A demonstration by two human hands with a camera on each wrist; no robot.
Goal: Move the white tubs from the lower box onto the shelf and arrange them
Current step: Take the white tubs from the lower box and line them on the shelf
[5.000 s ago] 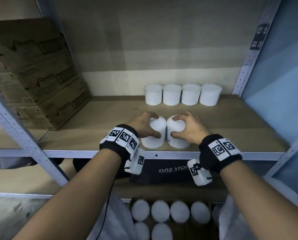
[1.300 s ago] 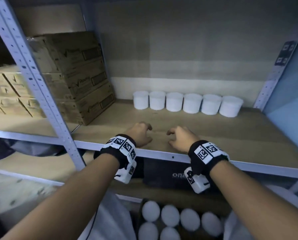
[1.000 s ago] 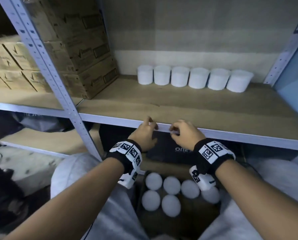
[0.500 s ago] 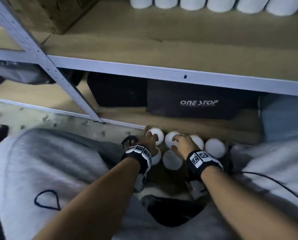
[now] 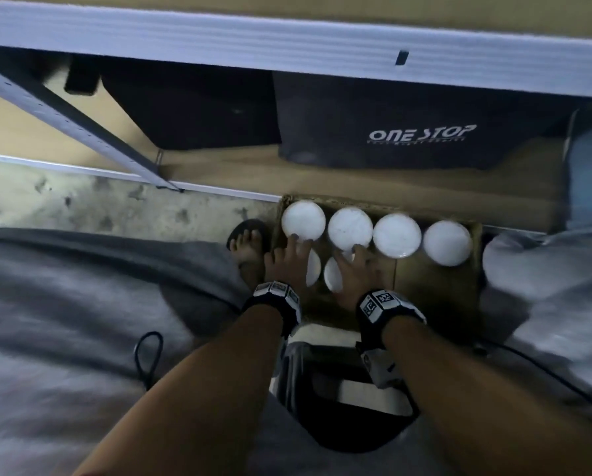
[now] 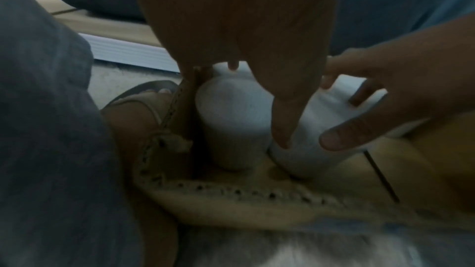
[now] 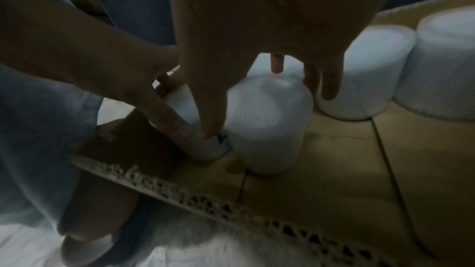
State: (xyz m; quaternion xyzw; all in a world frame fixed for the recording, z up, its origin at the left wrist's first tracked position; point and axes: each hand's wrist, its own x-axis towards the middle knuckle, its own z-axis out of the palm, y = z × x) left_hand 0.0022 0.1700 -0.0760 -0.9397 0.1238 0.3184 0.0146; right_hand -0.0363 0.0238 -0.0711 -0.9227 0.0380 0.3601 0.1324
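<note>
An open cardboard box sits on the floor between my knees. Several white tubs stand in its back row. Two more stand in the front row under my hands. My left hand reaches down over the front left tub, thumb between the two tubs and fingers behind it. My right hand curls round the front right tub in the same way. Both tubs stand on the box floor. The shelf board with the earlier tubs is out of view.
The shelf's grey front rail runs overhead, with a slanted post at left. Black "ONE STOP" bags sit on the low shelf behind the box. A sandalled foot is beside the box's left wall. A black cable lies on my left leg.
My view has tipped down from the shelf to the floor box. Both hands have dropped from the shelf edge into the box and closed round the two front tubs.
</note>
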